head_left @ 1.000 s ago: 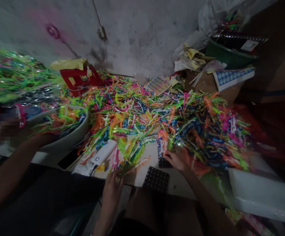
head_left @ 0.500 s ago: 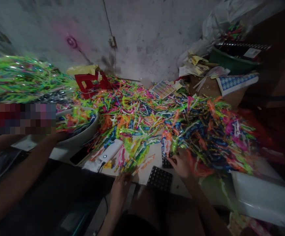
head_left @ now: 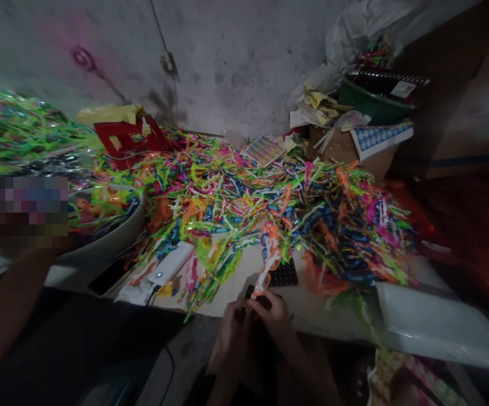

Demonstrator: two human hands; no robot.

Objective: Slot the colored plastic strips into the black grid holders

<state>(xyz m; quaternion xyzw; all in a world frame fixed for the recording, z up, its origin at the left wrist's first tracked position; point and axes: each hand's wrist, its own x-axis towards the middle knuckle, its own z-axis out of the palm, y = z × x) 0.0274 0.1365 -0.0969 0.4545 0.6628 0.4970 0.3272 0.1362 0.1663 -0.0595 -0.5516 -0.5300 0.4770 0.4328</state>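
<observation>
My right hand is closed, thumb and fingers pinching the lower end of an orange and white plastic piece. This long, thin piece stretches up the table towards the pile. Pressed close beside it at the table's front edge, my left hand is closed too; what its fingers hold is hidden. A black perforated grid lies just beyond my right hand, and part of another dark grid shows behind my fingertips. Left of my hands is a bunch of yellow, green and pink plastic strips.
A large pile of bright plastic pieces covers the table. To the left are a white power bank with a cable, a dark phone, a filled bowl and another person's arm. A white plastic packet lies right.
My left hand has left the strips at the table edge and moved right. My right hand has drawn back with the orange and white piece, and both hands now meet. The view has shifted right.
</observation>
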